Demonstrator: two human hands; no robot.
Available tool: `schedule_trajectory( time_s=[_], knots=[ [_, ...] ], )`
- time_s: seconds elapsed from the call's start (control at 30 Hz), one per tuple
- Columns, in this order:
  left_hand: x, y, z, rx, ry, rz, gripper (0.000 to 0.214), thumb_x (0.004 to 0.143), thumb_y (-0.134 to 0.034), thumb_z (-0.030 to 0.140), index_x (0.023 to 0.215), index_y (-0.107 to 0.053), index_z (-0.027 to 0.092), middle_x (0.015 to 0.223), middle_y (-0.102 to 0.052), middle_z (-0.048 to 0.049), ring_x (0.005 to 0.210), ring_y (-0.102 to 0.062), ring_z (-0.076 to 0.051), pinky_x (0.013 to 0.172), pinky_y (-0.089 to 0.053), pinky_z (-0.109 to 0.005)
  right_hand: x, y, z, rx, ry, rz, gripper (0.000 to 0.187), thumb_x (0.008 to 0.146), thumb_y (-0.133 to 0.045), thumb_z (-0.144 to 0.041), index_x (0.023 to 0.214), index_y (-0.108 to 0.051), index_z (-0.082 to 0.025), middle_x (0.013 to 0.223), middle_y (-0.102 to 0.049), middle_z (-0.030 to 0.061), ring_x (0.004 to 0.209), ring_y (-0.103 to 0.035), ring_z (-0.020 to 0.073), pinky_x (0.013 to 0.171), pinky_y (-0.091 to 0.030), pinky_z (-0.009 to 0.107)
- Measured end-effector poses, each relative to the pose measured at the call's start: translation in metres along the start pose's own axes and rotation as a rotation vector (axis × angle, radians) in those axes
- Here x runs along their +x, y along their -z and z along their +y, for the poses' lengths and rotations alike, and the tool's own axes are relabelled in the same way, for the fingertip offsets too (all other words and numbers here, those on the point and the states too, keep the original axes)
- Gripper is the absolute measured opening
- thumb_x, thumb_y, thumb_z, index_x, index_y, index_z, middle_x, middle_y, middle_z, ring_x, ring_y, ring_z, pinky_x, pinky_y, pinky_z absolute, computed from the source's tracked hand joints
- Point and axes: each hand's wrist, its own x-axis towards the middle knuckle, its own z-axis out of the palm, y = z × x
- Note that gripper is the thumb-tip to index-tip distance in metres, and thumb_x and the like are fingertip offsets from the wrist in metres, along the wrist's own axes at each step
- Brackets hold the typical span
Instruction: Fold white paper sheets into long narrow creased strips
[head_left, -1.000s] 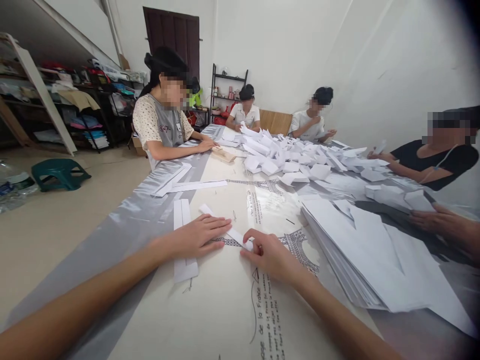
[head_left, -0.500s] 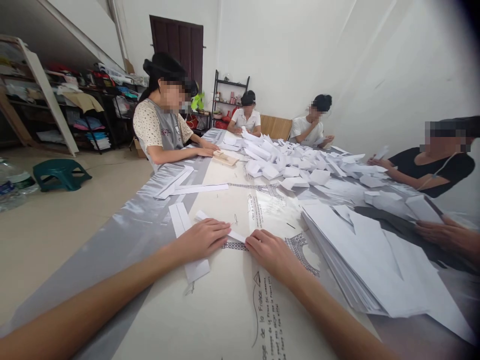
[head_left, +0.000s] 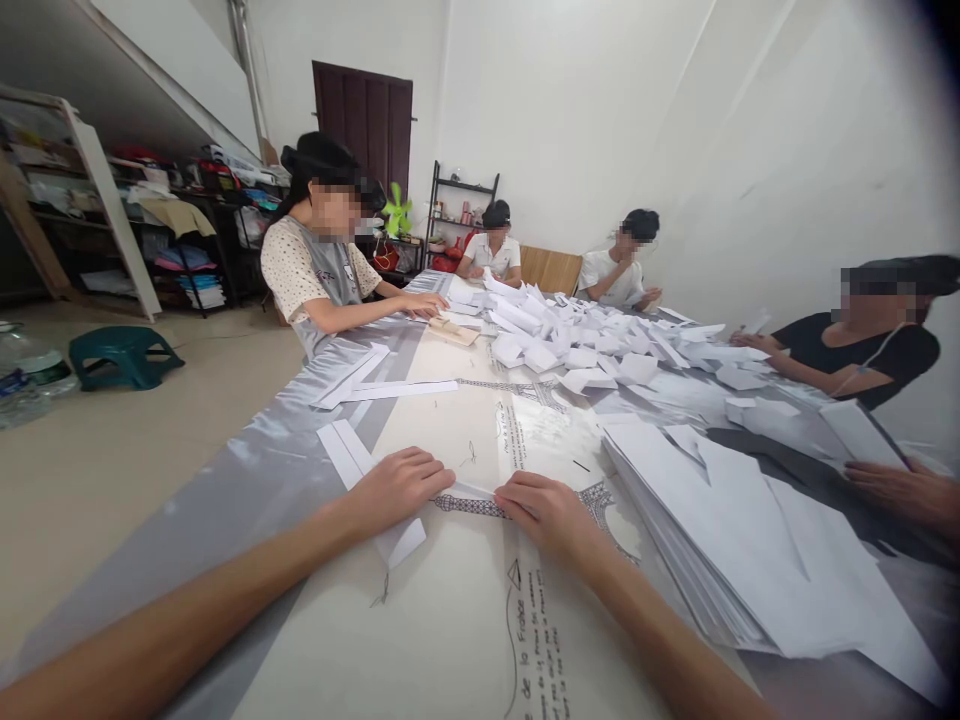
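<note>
A narrow white paper strip [head_left: 475, 490] spans the gap between my two hands, low over the printed table cover. My left hand [head_left: 405, 485] has its fingers closed together at the strip's left end, and most of that end is hidden under them. At the other end, my right hand [head_left: 541, 508] pinches the strip between thumb and fingers. Beneath my left wrist lies a longer folded paper piece [head_left: 341, 452], showing above and below the wrist.
A stack of white paper sheets [head_left: 720, 520] lies to my right, near a co-worker's hand [head_left: 911, 490]. Farther back spreads a heap of folded papers [head_left: 555, 330]. More paper strips [head_left: 401, 390] lie ahead on the left. Several people sit around the table.
The strip has turned from slanting to nearly level between my hands, and its far left end no longer sticks out past my left fingers. The camera view has tilted up slightly.
</note>
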Motion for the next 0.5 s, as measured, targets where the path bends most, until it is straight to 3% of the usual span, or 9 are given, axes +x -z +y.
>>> schedule_trajectory(
  time_s=[0.2,0.5],
  knots=[
    [-0.001,0.008,-0.014,-0.053,-0.077,-0.007,0.025,0.105,-0.036,0.01,0.095,-0.058,0.018,0.078,-0.062,-0.002,0.075,-0.056,-0.017,0.079,-0.043,-0.031,-0.001,0.013,0.015,0.152,-0.016,-0.04,0.047,0.104,-0.041,-0.046,0.077,-0.071,-0.024,0.078,-0.067,0.0046,0.068,-0.06,0.0184,0.064,-0.045,0.031],
    [-0.009,0.01,-0.036,-0.17,-0.045,0.024,0.031,0.108,-0.036,0.02,0.09,-0.061,0.018,0.073,-0.058,-0.0016,0.071,-0.055,-0.016,0.076,-0.042,-0.029,-0.003,0.024,0.029,0.243,-0.056,-0.051,0.045,0.103,-0.042,-0.049,0.085,-0.075,-0.024,0.079,-0.07,0.0053,0.071,-0.061,0.0199,0.071,-0.048,0.033]
  ],
)
